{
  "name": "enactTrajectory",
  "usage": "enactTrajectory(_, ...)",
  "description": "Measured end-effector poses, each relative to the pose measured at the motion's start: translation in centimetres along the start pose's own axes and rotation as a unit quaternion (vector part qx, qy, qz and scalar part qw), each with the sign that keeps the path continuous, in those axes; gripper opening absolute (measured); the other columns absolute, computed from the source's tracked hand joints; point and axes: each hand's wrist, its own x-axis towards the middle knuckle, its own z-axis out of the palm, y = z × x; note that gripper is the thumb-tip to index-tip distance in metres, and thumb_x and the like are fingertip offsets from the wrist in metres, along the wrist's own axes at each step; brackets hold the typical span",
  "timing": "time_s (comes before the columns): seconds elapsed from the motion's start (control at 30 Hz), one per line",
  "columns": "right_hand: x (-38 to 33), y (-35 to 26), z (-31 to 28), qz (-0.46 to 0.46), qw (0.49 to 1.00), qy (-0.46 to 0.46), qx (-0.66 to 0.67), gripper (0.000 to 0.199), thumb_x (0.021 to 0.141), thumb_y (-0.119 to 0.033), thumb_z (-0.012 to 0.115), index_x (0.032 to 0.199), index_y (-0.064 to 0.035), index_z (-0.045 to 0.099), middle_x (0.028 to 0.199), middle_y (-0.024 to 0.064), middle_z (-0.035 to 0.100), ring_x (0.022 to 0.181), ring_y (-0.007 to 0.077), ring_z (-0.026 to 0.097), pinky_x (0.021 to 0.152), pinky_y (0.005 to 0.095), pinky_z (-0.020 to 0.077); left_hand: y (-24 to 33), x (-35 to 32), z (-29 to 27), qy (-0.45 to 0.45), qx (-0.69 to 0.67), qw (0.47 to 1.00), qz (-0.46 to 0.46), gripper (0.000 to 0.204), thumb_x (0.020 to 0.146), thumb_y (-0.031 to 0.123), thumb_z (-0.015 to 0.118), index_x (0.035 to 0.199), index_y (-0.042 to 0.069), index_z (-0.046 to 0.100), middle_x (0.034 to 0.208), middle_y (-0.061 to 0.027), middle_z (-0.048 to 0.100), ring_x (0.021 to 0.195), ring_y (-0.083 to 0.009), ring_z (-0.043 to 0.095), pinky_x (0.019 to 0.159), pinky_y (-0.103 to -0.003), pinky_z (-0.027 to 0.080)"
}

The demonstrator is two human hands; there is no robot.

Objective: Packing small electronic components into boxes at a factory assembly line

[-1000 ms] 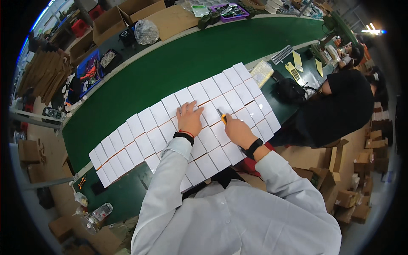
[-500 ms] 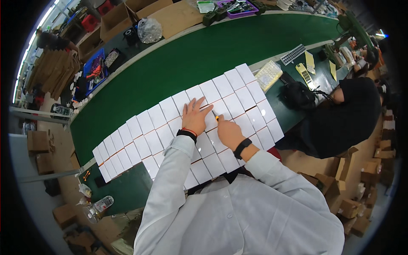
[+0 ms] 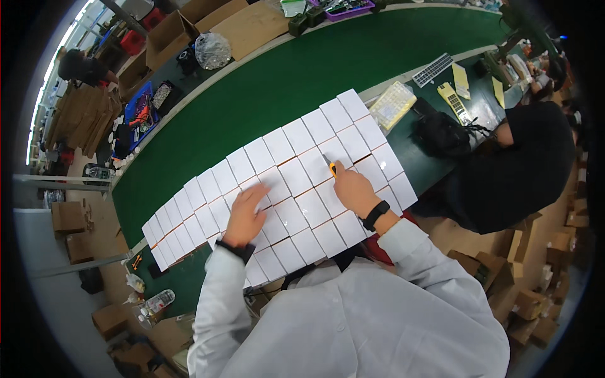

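White flat boxes (image 3: 296, 135) lie edge to edge in several rows, with orange-brown strips showing in the gaps between them. My right hand (image 3: 357, 192) is closed round a utility knife (image 3: 333, 169) with a yellow-orange handle, its thin blade pointing away from me over the boxes. Over the middle of the rows, to the left, my left hand (image 3: 246, 217) has its fingers stretched and apart with nothing in them. Whether its fingertips touch the boxes I cannot tell.
A green belt (image 3: 277, 75) runs beyond the boxes. To the right are a yellowish plastic pack (image 3: 394, 106), a keyboard (image 3: 433, 69), a black bag (image 3: 441, 135) and a seated person in black (image 3: 529, 170). Bottles (image 3: 157, 301) stand at lower left, a blue tray (image 3: 140, 110) at far left.
My left hand has drawn back to the left, away from the knife. My right hand has moved slightly right with the knife, and the view has shifted a little.
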Motion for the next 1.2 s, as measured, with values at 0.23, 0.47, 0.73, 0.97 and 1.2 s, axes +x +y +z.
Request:
enactTrajectory(0.23,0.6,-0.1,0.4,-0.015,0.999,-0.001,-0.029,0.044,0.092,-0.010,0.054,0.133,0.0073,0.047,0.079,0.0170,0.069,0.068,0.0318,0.070,0.058,0.0424,0.0568,7.7,-10.0,-6.3,-0.104,-0.163,0.959,-0.208,0.045,0.084,-0.006,0.056,0.129,0.001,0.061,0.129,-0.0134,0.063,0.121,-0.0249,0.060,0.105,-0.034,0.044)
enactTrajectory(0.47,0.3,0.3,1.0,-0.023,1.000,0.012,-0.001,0.044,0.094,-0.009,0.052,0.132,0.0109,0.045,0.080,0.0193,0.068,0.067,0.0349,0.070,0.056,0.0431,0.0572,6.2,9.9,8.0,0.061,0.061,0.995,0.055,0.058,0.078,-0.008,0.054,0.135,0.006,0.058,0.142,-0.0117,0.056,0.131,-0.0340,0.050,0.112,-0.043,0.039)
enactTrajectory(0.73,0.1,0.4,0.3,-0.024,1.000,-0.001,0.015,0.043,0.095,-0.009,0.051,0.132,0.0114,0.044,0.082,0.0214,0.068,0.070,0.0367,0.071,0.059,0.0451,0.0577,3.6,12.7,10.8,0.009,0.176,0.984,-0.007,0.068,0.072,-0.004,0.059,0.134,0.022,0.063,0.151,0.0084,0.047,0.136,-0.0293,0.041,0.109,-0.049,0.034)
enactTrajectory(0.97,0.1,0.1,0.6,-0.029,1.000,-0.001,-0.012,0.039,0.095,-0.009,0.051,0.129,0.0098,0.045,0.081,0.0194,0.068,0.069,0.0339,0.071,0.059,0.0431,0.0580,3.2,12.8,10.1,-0.001,0.151,0.988,-0.013,0.065,0.071,-0.004,0.058,0.130,0.023,0.066,0.148,0.0096,0.051,0.132,-0.0285,0.044,0.107,-0.047,0.033)
enactTrajectory(1.2,1.1,-0.5,0.5,-0.030,0.999,0.004,-0.013,0.034,0.094,-0.010,0.052,0.122,0.0096,0.050,0.077,0.0162,0.068,0.069,0.0312,0.071,0.057,0.0406,0.0577,3.6,12.8,10.4,0.018,0.155,0.988,-0.003,0.063,0.071,-0.004,0.061,0.128,0.024,0.068,0.145,0.0123,0.052,0.132,-0.0259,0.043,0.107,-0.045,0.031)
